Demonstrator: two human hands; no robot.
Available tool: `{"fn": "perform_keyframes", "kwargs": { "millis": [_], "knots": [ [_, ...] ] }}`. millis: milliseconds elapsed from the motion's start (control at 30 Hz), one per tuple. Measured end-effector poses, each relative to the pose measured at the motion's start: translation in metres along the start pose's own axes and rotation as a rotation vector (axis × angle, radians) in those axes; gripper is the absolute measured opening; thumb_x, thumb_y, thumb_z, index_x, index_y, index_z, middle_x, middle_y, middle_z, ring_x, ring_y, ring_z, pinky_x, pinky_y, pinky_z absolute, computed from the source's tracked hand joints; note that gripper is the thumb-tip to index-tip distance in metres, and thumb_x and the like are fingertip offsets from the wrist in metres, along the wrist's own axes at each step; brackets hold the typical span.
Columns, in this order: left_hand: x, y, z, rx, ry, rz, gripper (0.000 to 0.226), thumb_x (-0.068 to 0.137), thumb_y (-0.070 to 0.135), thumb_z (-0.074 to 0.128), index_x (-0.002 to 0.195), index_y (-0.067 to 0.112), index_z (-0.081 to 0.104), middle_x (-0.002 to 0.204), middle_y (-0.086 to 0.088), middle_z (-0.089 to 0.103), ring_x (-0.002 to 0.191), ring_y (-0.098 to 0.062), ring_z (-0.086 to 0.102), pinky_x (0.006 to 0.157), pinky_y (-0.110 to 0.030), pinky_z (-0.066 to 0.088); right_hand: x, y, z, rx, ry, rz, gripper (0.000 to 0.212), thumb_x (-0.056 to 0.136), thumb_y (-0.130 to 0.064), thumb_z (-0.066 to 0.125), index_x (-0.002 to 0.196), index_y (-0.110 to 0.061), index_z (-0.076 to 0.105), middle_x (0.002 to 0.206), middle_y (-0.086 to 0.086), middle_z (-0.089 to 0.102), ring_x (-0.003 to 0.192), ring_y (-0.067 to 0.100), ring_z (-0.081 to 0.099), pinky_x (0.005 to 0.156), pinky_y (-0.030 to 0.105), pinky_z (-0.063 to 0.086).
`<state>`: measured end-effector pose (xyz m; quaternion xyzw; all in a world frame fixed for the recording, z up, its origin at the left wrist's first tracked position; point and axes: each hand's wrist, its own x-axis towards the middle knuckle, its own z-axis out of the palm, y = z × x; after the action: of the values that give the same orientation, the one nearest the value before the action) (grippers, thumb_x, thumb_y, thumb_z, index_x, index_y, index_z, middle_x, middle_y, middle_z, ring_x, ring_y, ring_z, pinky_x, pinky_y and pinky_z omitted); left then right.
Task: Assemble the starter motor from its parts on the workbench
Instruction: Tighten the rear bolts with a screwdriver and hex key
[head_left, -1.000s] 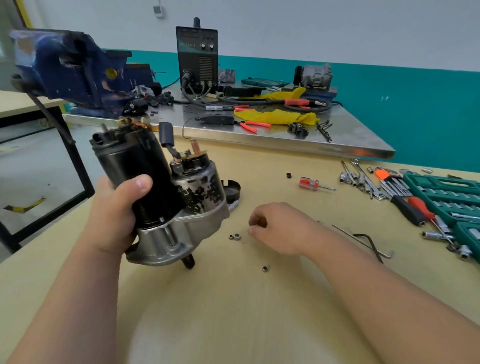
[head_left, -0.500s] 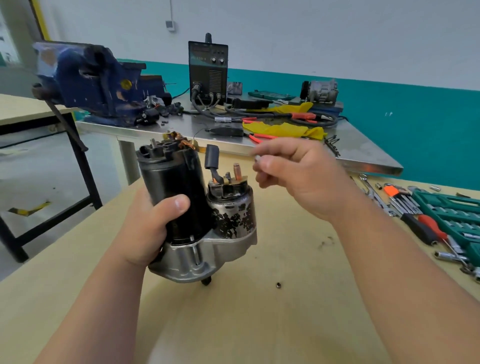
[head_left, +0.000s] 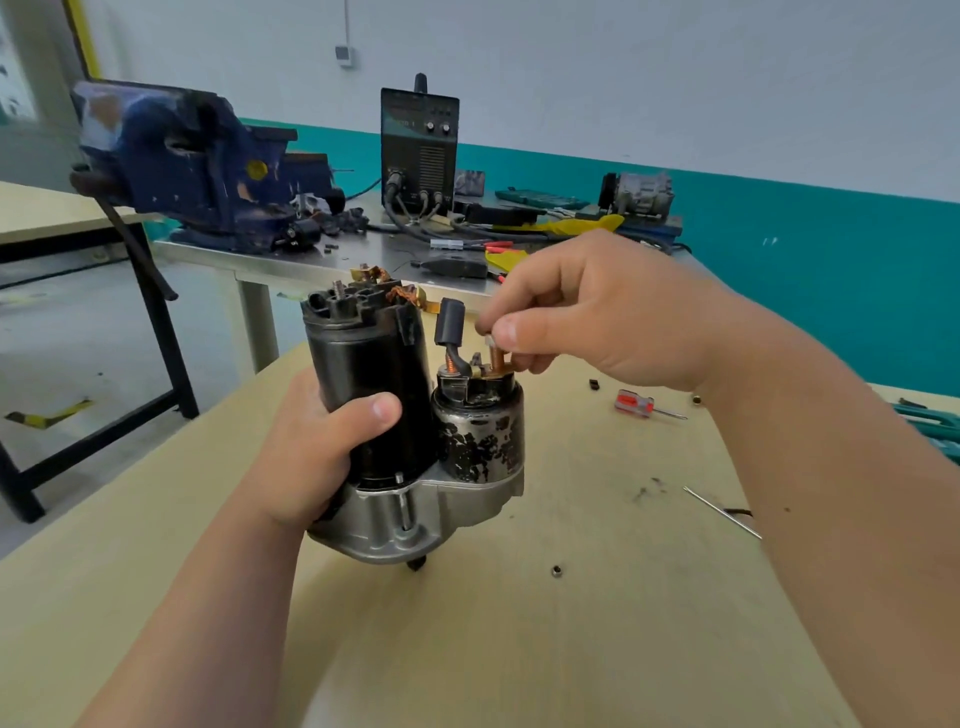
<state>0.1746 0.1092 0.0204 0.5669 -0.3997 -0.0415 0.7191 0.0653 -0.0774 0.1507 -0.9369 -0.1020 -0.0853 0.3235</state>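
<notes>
Right hand (head_left: 597, 322) has come up off the workbench (head_left: 519, 665) with a small nut (head_left: 489, 340) pinched between thumb and forefinger. It's now at the tip of the copper terminal stud (head_left: 497, 359) on the solenoid (head_left: 480, 436). Looks like thread-start is next; nut not seated yet. Left hand (head_left: 311, 457) wraps the black body of the starter motor (head_left: 374, 395), holding it low over the bench. Long axis near upright, top leaning slightly left — drive housing down, open brush end up. One spare nut (head_left: 557, 571) lies on the bench.
</notes>
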Motion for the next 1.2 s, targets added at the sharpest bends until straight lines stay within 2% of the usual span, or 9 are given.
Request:
{"fn": "perform_keyframes", "kwargs": {
  "millis": [100,233,333,567,700,800,933,1100,1200],
  "knots": [
    [0.000,0.001,0.001,0.005,-0.007,-0.001,0.051,0.067,0.039,0.065,0.108,0.009,0.059,0.090,-0.009,0.067,0.086,-0.028,0.068,0.069,-0.035,0.057,-0.001,-0.001,0.001,0.004,0.033,0.010,0.013,0.091,-0.019,0.063,0.088,-0.027,0.073,0.079,-0.010,0.073,0.071,0.004,0.068,0.066,0.015,0.055],
    [0.001,0.002,0.002,-0.003,-0.004,0.004,0.060,0.067,0.038,0.065,0.115,0.003,0.056,0.096,-0.022,0.064,0.090,-0.036,0.066,0.072,-0.043,0.057,-0.002,-0.004,0.002,-0.104,0.027,0.000,0.016,0.093,-0.023,0.060,0.091,-0.035,0.070,0.071,-0.024,0.068,0.067,-0.002,0.066,0.058,0.007,0.047],
    [0.001,0.002,0.002,0.012,0.006,0.006,0.059,0.067,0.039,0.065,0.114,0.005,0.056,0.095,-0.019,0.064,0.090,-0.034,0.066,0.072,-0.043,0.057,-0.002,-0.007,0.004,-0.153,0.044,-0.001,0.014,0.093,-0.027,0.058,0.092,-0.032,0.071,0.066,-0.029,0.064,0.064,-0.005,0.063,0.049,0.004,0.041],
    [0.000,0.003,0.005,0.020,-0.012,0.013,0.043,0.069,0.039,0.065,0.108,0.020,0.064,0.094,-0.002,0.070,0.090,-0.023,0.069,0.071,-0.031,0.056,-0.003,-0.008,0.003,-0.238,0.066,0.009,0.014,0.090,-0.038,0.061,0.082,-0.030,0.070,0.072,-0.020,0.067,0.064,-0.003,0.064,0.051,0.007,0.044],
    [0.001,0.003,0.005,0.052,-0.003,0.028,0.034,0.068,0.042,0.066,0.100,0.031,0.067,0.093,-0.002,0.068,0.089,-0.024,0.068,0.074,-0.038,0.056,0.000,-0.005,0.005,-0.348,0.121,-0.022,0.025,0.084,-0.047,0.065,0.076,-0.023,0.067,0.061,-0.008,0.059,0.051,-0.002,0.051,0.044,0.011,0.039],
    [0.002,0.002,0.010,0.019,0.024,0.045,0.037,0.068,0.040,0.067,0.103,0.028,0.067,0.096,-0.007,0.069,0.092,-0.029,0.068,0.075,-0.042,0.057,-0.004,-0.002,0.008,-0.404,0.146,-0.030,0.031,0.086,-0.051,0.059,0.075,-0.022,0.063,0.061,-0.008,0.054,0.054,-0.002,0.048,0.049,0.011,0.038],
    [0.000,0.005,0.026,-0.013,0.060,0.040,0.039,0.064,0.036,0.068,0.098,0.018,0.064,0.084,0.003,0.070,0.080,-0.018,0.068,0.067,-0.031,0.055,-0.018,0.002,0.003,-0.371,0.145,-0.027,0.030,0.089,-0.045,0.057,0.077,-0.019,0.066,0.062,-0.005,0.055,0.057,0.005,0.049,0.052,0.016,0.039],
    [0.008,0.020,0.068,0.061,-0.009,0.076,0.035,0.058,0.041,0.074,0.091,0.031,0.069,0.085,0.004,0.071,0.083,-0.019,0.069,0.069,-0.032,0.055,-0.059,0.017,-0.026,-0.211,0.052,0.076,0.008,0.090,-0.034,0.060,0.085,-0.033,0.067,0.079,-0.011,0.068,0.069,0.006,0.064,0.064,0.025,0.055],
    [0.020,0.022,0.106,0.032,-0.024,0.061,0.030,0.057,0.043,0.074,0.086,0.034,0.070,0.082,0.006,0.071,0.080,-0.017,0.069,0.067,-0.032,0.054,-0.087,0.030,-0.040,-0.123,0.252,0.033,0.019,0.090,-0.030,0.058,0.074,-0.036,0.064,0.069,-0.014,0.063,0.062,0.003,0.058,0.057,0.016,0.048]
  ]
}}
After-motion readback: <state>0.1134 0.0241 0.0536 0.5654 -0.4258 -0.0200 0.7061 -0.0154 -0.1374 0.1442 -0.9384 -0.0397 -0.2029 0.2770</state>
